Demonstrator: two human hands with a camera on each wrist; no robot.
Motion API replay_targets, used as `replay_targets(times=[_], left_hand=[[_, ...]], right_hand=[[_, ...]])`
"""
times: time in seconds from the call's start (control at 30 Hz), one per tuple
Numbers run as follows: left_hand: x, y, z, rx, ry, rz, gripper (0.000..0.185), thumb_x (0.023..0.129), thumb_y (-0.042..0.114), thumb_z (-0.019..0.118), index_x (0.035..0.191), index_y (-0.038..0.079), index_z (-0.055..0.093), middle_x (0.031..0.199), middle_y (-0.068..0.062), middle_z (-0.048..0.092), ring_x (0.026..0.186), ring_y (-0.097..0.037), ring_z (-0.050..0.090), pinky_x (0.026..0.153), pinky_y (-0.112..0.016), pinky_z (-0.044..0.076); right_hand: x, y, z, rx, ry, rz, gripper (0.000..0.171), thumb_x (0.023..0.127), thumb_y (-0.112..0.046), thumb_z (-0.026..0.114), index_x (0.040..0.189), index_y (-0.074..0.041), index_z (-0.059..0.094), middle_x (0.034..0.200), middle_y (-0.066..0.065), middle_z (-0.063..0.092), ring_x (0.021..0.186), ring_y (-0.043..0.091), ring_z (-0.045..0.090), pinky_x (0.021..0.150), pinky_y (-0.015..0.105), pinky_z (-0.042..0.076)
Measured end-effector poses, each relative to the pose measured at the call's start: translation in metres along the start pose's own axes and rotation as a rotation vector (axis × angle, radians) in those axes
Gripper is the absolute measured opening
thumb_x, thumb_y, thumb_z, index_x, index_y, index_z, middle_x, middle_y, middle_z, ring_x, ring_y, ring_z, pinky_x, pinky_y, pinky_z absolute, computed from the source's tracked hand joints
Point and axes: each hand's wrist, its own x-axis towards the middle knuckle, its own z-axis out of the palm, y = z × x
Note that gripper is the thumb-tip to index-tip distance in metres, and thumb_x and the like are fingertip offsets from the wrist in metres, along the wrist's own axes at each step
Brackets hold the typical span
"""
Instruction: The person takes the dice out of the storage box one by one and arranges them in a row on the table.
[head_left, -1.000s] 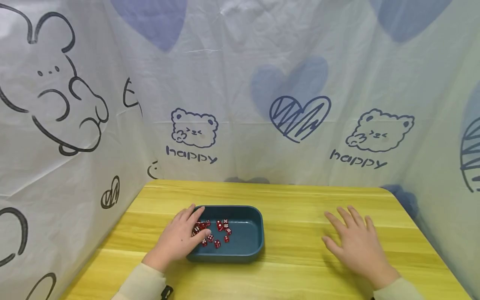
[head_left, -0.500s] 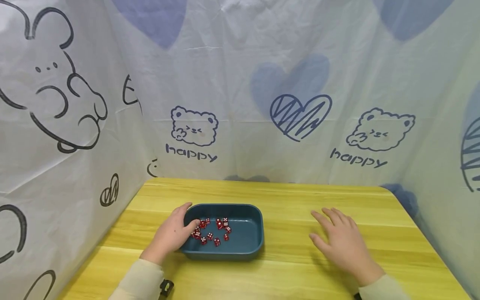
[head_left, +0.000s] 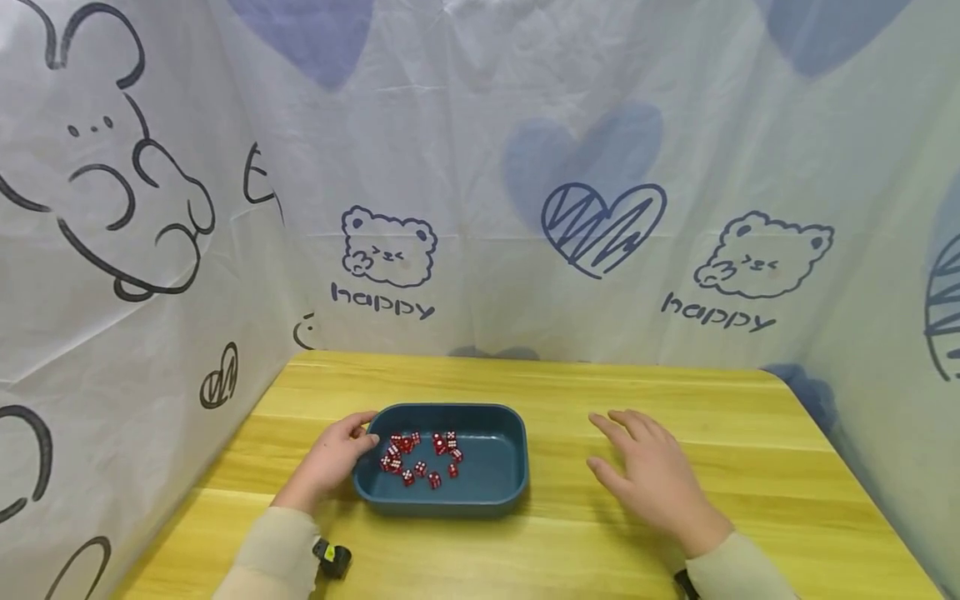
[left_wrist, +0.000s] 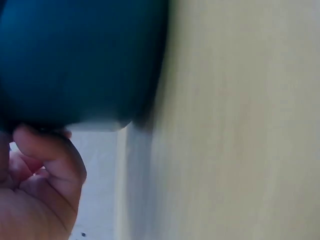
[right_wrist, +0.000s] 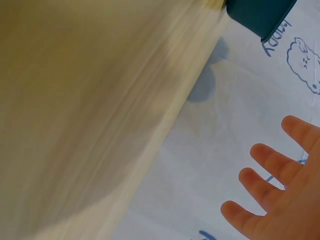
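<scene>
Pale cloth (head_left: 480, 150) printed with hearts, bear faces and the word "happy" hangs behind and to both sides of a yellow wood-grained surface (head_left: 465, 562). The left hand (head_left: 326, 458) has its grip on the left end of a blue-green tray (head_left: 491, 471), the thumb at the rim and the fingers bent against the outer wall. The left wrist view shows these fingers curled beside the tray's dark side, though that picture is blurred.

The tray lies on the surface a little left of the middle, upright, its long sides running across. Inside it, red dice (head_left: 421, 469) with white pips lie scattered, mostly in the left half, some touching and others apart; its right part shows bare floor.

The right hand (head_left: 648, 479) is to the right of the tray, apart from it, holding nothing. Its grip is relaxed, with the fingers extended and spread toward the tray; the right wrist view shows the fingers separated from one another.

Farther out, a pale sleeve (head_left: 270, 554) covers the left forearm, with a small black device (head_left: 332, 560) at the wrist. A matching right sleeve (head_left: 742, 573) reaches the bottom edge.
</scene>
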Motion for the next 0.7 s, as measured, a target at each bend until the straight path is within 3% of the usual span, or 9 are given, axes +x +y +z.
replay_targets(times=[0.3,0.5,0.7], left_hand=[[0.001,-0.01,0.0,-0.237,-0.039,-0.018,0.047,0.103,0.013,0.055,0.148,0.0,0.048,0.12,-0.021,0.055,0.097,-0.026,0.061,0.075,-0.036,0.058],[-0.001,-0.013,0.003,-0.331,-0.041,-0.04,0.047,0.105,0.012,0.053,0.149,-0.002,0.046,0.133,-0.025,0.053,0.105,-0.026,0.062,0.079,-0.035,0.058],[-0.001,-0.019,0.006,-0.419,-0.075,-0.035,0.048,0.105,0.013,0.053,0.15,-0.002,0.044,0.132,-0.023,0.056,0.087,-0.017,0.063,0.065,-0.026,0.056]], right_hand=[[0.016,-0.027,0.005,0.095,-0.026,-0.016,0.061,0.098,-0.053,0.059,0.151,-0.024,0.05,0.143,0.008,0.055,0.132,0.035,0.049,0.107,0.06,0.038],[0.032,-0.053,0.007,0.198,-0.08,-0.051,0.057,0.099,-0.046,0.061,0.149,-0.02,0.052,0.143,0.001,0.057,0.131,0.028,0.052,0.11,0.051,0.038],[0.044,-0.073,0.01,0.287,-0.143,-0.065,0.058,0.1,-0.05,0.058,0.15,-0.021,0.052,0.144,-0.002,0.056,0.132,0.026,0.052,0.11,0.048,0.039]])
